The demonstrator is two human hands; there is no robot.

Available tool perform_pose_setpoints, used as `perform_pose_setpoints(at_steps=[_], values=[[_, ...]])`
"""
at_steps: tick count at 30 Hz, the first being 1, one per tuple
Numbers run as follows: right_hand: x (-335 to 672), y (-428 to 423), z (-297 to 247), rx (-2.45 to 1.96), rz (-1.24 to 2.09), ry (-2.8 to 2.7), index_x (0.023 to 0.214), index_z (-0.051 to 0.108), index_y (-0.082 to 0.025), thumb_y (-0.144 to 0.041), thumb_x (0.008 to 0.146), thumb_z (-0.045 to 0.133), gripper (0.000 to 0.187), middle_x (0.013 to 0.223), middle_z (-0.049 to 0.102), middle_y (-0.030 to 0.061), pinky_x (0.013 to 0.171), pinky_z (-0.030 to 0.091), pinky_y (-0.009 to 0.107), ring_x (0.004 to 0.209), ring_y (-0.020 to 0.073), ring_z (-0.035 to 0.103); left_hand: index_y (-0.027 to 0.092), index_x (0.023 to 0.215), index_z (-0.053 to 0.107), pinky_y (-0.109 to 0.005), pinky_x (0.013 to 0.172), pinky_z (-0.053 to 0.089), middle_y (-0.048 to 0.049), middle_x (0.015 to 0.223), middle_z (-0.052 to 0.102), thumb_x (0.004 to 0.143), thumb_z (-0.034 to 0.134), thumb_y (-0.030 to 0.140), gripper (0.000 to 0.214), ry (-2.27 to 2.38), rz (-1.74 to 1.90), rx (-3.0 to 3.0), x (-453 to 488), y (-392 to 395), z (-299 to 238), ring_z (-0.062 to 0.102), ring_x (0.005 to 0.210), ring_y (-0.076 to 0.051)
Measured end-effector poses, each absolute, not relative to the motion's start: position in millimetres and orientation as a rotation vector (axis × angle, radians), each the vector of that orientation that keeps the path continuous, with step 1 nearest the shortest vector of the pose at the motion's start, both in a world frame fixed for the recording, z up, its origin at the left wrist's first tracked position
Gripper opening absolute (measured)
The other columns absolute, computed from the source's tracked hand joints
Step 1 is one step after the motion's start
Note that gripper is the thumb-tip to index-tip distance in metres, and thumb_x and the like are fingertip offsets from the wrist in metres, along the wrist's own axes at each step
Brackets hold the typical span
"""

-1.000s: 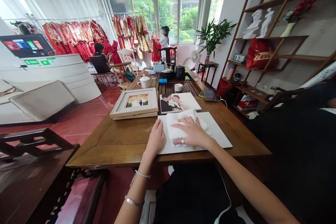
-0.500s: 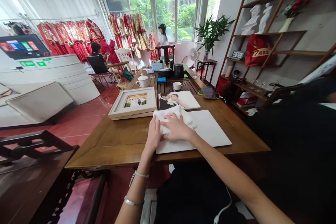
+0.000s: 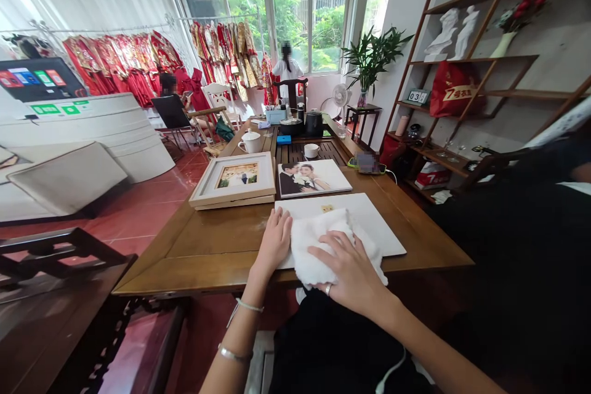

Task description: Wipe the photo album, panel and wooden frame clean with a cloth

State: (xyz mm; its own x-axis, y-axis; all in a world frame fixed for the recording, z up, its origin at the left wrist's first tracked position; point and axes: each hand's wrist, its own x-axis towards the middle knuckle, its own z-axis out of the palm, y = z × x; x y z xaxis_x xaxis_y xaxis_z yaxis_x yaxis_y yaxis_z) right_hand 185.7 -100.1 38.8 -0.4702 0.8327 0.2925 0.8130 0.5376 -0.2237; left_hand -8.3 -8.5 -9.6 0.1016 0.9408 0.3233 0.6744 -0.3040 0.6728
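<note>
A white cloth (image 3: 314, 240) is spread over the near edge of a white board (image 3: 378, 231) that lies flat on the table. My right hand (image 3: 348, 265) presses on the cloth with fingers spread and bent, gripping it. Flat along the board's left edge rests my left hand (image 3: 276, 240), fingers stretched out, holding nothing and beside the cloth. A small yellowish mark (image 3: 327, 209) shows near the board's far edge. Just beyond lies a couple's photo panel (image 3: 318, 177), and to its left a pale wooden picture frame (image 3: 237, 180) sits on another one.
On the wooden table (image 3: 184, 252) stand a lidded white mug (image 3: 250, 141), a small white cup (image 3: 311, 151), a phone with a cable (image 3: 367, 163) and a black pot (image 3: 314, 121). A dark-clothed person (image 3: 521, 246) is close on the right. Two people are farther back.
My right hand has pulled the cloth from the board's far left toward its near edge, uncovering the yellowish mark. My left hand has shifted slightly nearer and now lies flat.
</note>
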Motion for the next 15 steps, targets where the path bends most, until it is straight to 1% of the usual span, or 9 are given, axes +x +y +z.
perform_pose_setpoints(at_steps=[3,6,9,11,15], values=[[192.6,-96.4,33.5,-1.392,0.028,-2.334,0.121,0.056,-0.029,-0.033,0.077,0.064,0.045,0.125,0.056,0.0085,0.096,0.031,0.048,0.120,0.0304,0.040,0.013,0.124,0.054,-0.053,0.115,0.020,-0.0166,0.146,0.039,0.093,0.036,0.036,0.043,1.605,0.977,2.104,-9.4,-7.4,-12.8,0.021,0.142,-0.030],[206.1,-82.9,29.1,-1.461,-0.015,-2.276,0.123,0.055,-0.027,-0.032,0.078,0.061,0.045,0.126,0.056,0.0094,0.093,0.034,0.047,0.120,0.0302,0.041,0.014,0.125,0.053,-0.054,0.114,0.021,-0.0166,0.147,0.037,0.092,0.039,0.037,0.042,1.631,0.984,2.107,-10.1,-6.3,-16.0,0.020,0.142,-0.031],[228.7,-56.2,25.0,-1.603,-0.060,-2.186,0.123,0.055,-0.027,-0.045,0.083,0.055,0.044,0.126,0.056,0.0101,0.094,0.034,0.051,0.119,0.0318,0.042,0.016,0.125,0.053,-0.054,0.114,0.021,-0.0152,0.147,0.038,0.091,0.041,0.037,0.041,1.625,0.998,2.107,-10.2,-5.9,-18.2,0.020,0.143,-0.031],[245.8,-33.9,23.6,-1.690,-0.061,-2.132,0.122,0.057,-0.029,-0.057,0.083,0.051,0.049,0.127,0.055,0.0101,0.094,0.033,0.055,0.120,0.0335,0.041,0.016,0.125,0.052,-0.054,0.114,0.021,-0.0154,0.147,0.038,0.091,0.042,0.037,0.041,1.623,0.993,2.116,-10.1,-5.8,-18.8,0.020,0.143,-0.031],[271.2,4.1,27.2,-1.773,0.042,-2.193,0.128,0.053,-0.030,-0.067,0.079,0.048,0.062,0.142,0.044,0.0081,0.101,0.027,0.061,0.131,0.0364,0.030,0.015,0.124,0.052,-0.054,0.114,0.022,-0.0169,0.147,0.038,0.090,0.042,0.036,0.041,1.639,0.981,2.119,-9.8,-5.7,-18.2,0.021,0.142,-0.032]])
